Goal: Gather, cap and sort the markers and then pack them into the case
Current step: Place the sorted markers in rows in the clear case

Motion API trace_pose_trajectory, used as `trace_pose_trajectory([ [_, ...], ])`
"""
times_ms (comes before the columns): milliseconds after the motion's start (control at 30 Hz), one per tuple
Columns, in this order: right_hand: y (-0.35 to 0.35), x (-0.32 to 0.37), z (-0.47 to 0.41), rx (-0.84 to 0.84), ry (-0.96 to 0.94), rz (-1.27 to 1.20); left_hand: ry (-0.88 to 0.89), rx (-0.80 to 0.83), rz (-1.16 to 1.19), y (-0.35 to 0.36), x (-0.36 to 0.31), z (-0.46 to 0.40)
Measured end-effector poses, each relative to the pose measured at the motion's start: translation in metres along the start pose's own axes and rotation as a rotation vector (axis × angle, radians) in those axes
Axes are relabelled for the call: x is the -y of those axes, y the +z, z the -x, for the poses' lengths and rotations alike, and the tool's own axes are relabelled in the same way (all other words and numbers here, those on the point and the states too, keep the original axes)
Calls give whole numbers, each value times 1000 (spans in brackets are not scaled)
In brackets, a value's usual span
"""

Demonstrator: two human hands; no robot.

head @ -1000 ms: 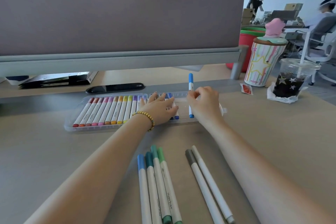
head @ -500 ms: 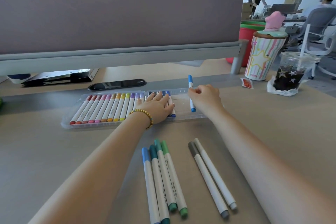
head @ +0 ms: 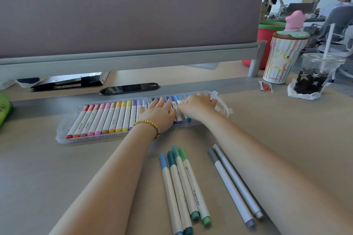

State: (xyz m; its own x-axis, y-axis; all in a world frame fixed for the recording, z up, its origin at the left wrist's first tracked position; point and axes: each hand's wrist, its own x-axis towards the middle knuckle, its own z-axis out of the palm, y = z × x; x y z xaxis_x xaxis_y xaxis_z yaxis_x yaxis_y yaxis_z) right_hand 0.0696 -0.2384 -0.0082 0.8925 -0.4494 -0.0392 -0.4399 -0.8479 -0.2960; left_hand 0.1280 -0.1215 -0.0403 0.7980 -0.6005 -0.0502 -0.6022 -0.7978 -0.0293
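— Where are the hands?
— Both in the clear marker case (head: 65, 135): left hand (head: 160, 113) flat, fingers straight, on the blue markers (head: 179, 118); right hand (head: 200, 104) curled over them — grip unclear.
— Loose ones?
— Four green-blue markers (head: 183, 187), two grey markers (head: 233, 183) on the desk (head: 286, 139).

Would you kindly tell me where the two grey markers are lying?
In the head view, the two grey markers lie on the table right of the blue and green markers, beside the right forearm.
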Motion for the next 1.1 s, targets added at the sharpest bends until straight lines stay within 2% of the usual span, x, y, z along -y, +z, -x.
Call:
trace_pose_trajectory([
  [133, 5, -1, -4, -17, -7, 40, 13, 0, -4, -3, 0, 1],
  [267, -2, -11, -4, -173, -135, -74, 91, 17, -95, -8, 5, 4],
  [367, 0, -17, -2, -85, -285, -6, 115, 15, -126, -8, 10, 5],
  [533, 9, -18, 1, -42, -338, 60, 133, 1, -180, -13, 6, 12],
  [767, 11, -15, 1, -73, -376, 242, 69, -28, -52, -11, 5, 11],
  [867, 10, -13, 3, -69, -381, 283, 34, -71, 149, -15, 4, 18],
  [967, 5, -13, 14, -64, -341, 66, 83, -67, 245, -23, 2, 39],
  [1100, -2, -7, 44, -207, -348, -259, 124, -60, 316, -26, -2, 81],
])
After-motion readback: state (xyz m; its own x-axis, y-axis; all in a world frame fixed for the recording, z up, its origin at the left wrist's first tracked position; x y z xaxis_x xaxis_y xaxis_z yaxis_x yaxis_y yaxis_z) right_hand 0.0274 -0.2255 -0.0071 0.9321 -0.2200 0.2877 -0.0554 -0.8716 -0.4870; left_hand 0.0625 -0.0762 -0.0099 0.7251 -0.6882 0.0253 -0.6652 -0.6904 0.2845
